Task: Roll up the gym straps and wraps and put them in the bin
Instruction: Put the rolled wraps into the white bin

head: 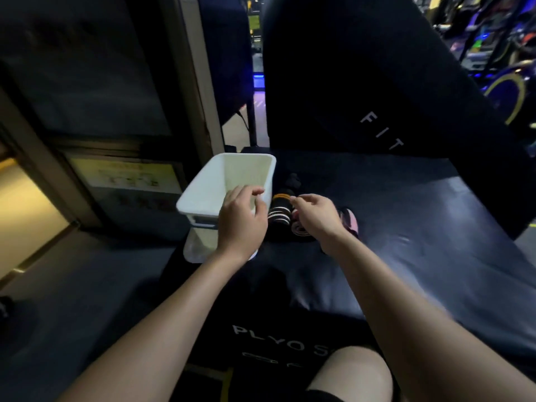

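A white plastic bin stands on a black plyo box, and nothing shows inside it. Just right of the bin lies a heap of wraps: a black wrap with orange and pale stripes, a dark strap behind it, and a pink wrap further right. My left hand hovers over the bin's near right corner with fingers loosely curled, holding nothing. My right hand hangs over the wraps, fingers relaxed and pointing left toward the striped one, not gripping it.
A tall black pad printed "FIT" leans up behind the box. A wall with a yellow sign lies left, with dark floor beside the box. Gym machines stand at the far right. My knee shows at the bottom.
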